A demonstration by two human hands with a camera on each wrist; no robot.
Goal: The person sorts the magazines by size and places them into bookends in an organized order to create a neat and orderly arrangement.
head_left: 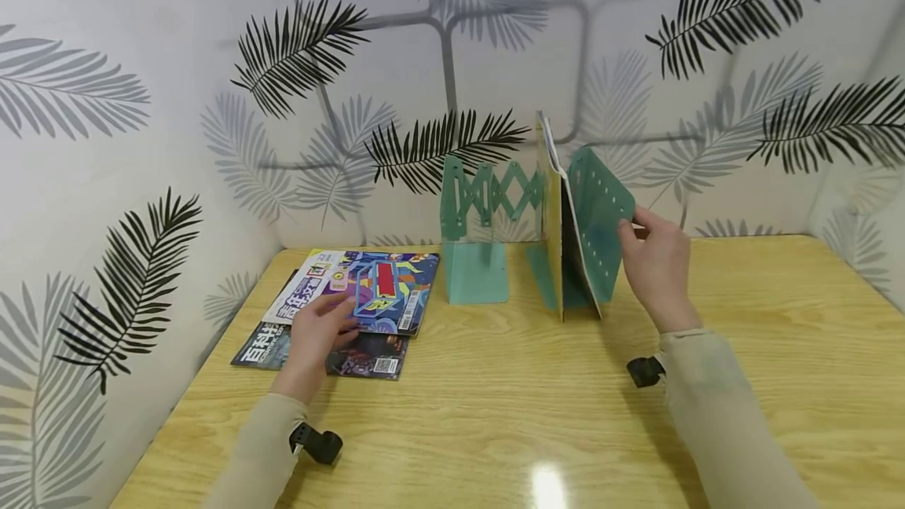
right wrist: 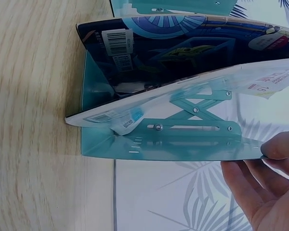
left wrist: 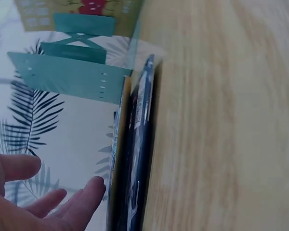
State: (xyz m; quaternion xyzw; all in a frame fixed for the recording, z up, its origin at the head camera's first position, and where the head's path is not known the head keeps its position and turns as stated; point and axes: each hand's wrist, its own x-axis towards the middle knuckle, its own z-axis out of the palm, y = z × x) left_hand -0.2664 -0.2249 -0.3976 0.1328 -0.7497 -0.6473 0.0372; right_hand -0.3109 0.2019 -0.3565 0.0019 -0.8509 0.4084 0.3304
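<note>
A teal expandable book rack (head_left: 477, 273) stands at the back of the table, its lattice stretched out. Two thin books or magazines (right wrist: 159, 53) lean upright inside its right part, spread apart at the bottom. My right hand (head_left: 657, 261) pinches the outer edge of the rack's right end panel (right wrist: 183, 147) between thumb and fingers. To the left, a colourful magazine (head_left: 410, 289) lies on top of darker ones (head_left: 371, 364). Over their near side is my left hand (head_left: 318, 340), fingers loosely bent. In the left wrist view, its fingertips are right beside the stack's edges (left wrist: 142, 144), gripping nothing.
The wooden table (head_left: 481, 407) reaches to a wall (head_left: 396, 61) with a leaf pattern right behind the rack. Another wall (head_left: 85, 179) borders the left side. A black wrist camera (head_left: 316, 444) sits on the left sleeve, another (head_left: 645, 371) on the right.
</note>
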